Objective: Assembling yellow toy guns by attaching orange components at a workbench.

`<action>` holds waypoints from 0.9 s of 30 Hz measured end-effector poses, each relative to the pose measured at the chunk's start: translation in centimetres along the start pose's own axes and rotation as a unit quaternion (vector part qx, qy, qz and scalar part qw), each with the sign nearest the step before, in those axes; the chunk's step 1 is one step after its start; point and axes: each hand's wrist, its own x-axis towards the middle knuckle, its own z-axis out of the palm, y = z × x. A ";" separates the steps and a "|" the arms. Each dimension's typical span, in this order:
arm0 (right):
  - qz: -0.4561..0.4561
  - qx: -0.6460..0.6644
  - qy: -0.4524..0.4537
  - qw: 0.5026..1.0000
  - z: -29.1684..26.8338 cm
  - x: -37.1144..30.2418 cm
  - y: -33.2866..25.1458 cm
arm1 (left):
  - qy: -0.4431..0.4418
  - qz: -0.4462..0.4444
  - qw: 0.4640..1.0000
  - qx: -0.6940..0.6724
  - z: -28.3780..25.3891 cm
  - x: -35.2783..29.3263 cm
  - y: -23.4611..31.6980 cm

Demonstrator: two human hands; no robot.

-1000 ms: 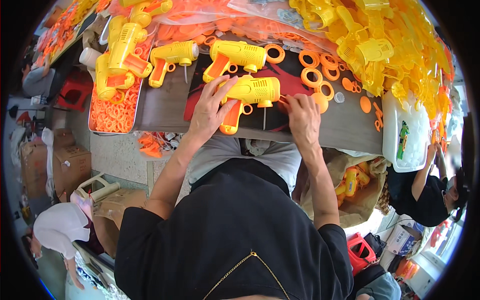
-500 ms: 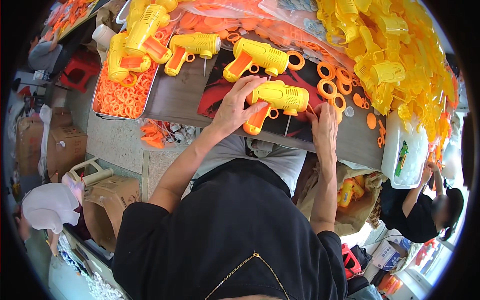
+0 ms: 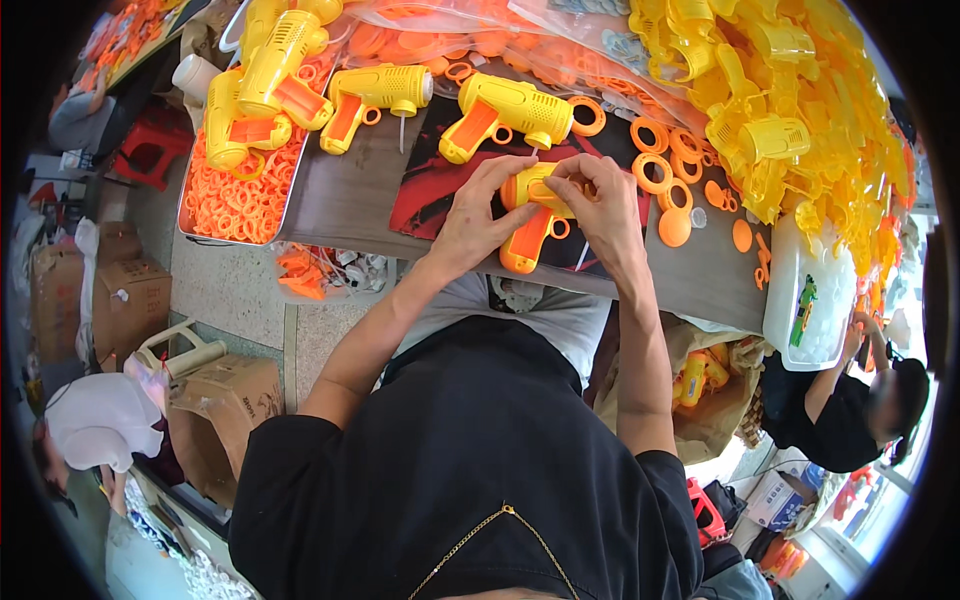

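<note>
A yellow toy gun [image 3: 531, 187] with an orange grip panel and a small orange ring at its trigger lies just above the table's near edge. My left hand [image 3: 484, 212] is closed around its rear end, thumb on the near side. Over the front half of the gun, my right hand [image 3: 610, 205] has thumb and fingers pinched together against the body, covering the barrel. Whatever sits between those fingertips is hidden. Just beyond stands another yellow toy gun [image 3: 515, 110], and a third toy gun [image 3: 385, 88] is farther left.
Orange rings [image 3: 652, 172] and an orange disc [image 3: 675, 228] lie to the right. A tray of small orange rings [image 3: 235, 205], with toy guns on top, stands left. Yellow shells [image 3: 770, 100] are heaped at far right, above a white tub [image 3: 795, 345]. A co-worker [image 3: 840, 420] sits at right.
My right hand has moved left from beside the muzzle onto the gun's body, fingers now pinched there. The gun has shifted slightly right in my left hand. An orange disc has come into sight.
</note>
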 end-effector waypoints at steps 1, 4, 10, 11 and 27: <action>0.002 -0.002 0.003 1.000 0.0 0.0 0.2 | -0.003 0.002 1.000 -0.002 0.2 0.1 -0.1; 0.001 0.012 0.015 1.000 -0.8 -0.2 1.2 | -0.005 -0.030 0.998 -0.059 1.3 0.7 0.0; -0.043 -0.077 0.084 0.993 2.5 0.2 0.1 | 0.043 -0.158 0.973 -0.161 0.5 0.4 -0.3; -0.042 -0.068 0.086 0.993 2.0 -0.4 -0.1 | 0.032 -0.150 0.969 -0.192 0.5 0.6 0.0; 0.279 -0.304 0.344 0.843 -14.2 -11.5 19.3 | 0.031 -0.147 0.978 -0.147 0.8 0.3 -0.2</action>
